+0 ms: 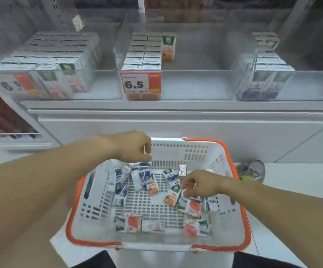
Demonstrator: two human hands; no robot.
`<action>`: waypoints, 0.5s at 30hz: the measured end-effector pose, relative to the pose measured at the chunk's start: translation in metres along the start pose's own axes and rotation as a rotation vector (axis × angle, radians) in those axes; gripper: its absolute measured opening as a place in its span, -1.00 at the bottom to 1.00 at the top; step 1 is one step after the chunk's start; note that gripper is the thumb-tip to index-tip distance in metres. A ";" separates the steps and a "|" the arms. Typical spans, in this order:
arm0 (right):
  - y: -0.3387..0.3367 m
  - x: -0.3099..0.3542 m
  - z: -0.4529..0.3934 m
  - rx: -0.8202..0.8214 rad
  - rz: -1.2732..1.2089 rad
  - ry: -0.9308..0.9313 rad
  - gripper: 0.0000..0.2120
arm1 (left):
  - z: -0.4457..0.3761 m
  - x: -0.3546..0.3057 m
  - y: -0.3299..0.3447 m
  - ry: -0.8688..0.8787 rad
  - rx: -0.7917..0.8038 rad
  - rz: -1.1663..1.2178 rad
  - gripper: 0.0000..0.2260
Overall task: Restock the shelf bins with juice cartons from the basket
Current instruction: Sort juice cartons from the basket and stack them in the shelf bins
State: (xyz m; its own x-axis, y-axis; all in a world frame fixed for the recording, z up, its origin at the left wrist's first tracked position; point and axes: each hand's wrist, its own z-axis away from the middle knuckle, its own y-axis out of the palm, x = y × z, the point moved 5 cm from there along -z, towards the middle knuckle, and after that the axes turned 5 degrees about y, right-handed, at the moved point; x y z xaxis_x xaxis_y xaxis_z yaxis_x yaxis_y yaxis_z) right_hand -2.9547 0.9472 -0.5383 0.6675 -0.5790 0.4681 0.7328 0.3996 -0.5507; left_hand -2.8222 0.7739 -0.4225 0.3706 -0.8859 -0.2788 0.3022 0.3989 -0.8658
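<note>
A white basket (pixel 178 151) with an orange rim sits in front of me, holding several small juice cartons, some blue, some orange, some red. My left hand (pixel 133 147) hovers with curled fingers over the blue cartons (pixel 140 176) at the basket's far left; whether it holds one is hidden. My right hand (pixel 200 183) pinches the top of a tilted orange carton (pixel 173 198) near the middle. On the shelf above stand three clear bins: the left bin (pixel 99 93) nearly full, the middle bin (pixel 195 86) with two rows of orange cartons (pixel 143 53), the right bin (pixel 301 88) with blue cartons.
A price tag reading 6.5 (pixel 140 83) hangs on the middle bin's front. A crumpled clear bag (pixel 251 169) lies on the floor right of the basket. Red packs (pixel 0 113) fill a lower shelf at the left. The white shelf base (pixel 176 128) runs behind the basket.
</note>
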 end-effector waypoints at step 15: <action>0.074 -0.053 -0.039 0.020 0.113 0.030 -0.72 | 0.009 0.069 0.279 -0.331 0.320 0.644 -0.62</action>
State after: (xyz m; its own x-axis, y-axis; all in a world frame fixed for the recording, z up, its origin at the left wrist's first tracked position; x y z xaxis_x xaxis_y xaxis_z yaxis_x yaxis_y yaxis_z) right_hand -2.9412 0.9801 -0.6309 0.7419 -0.5504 0.3829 0.6559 0.4774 -0.5846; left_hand -2.7042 0.8259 -0.6798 0.7851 -0.3616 -0.5029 0.1587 0.9022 -0.4010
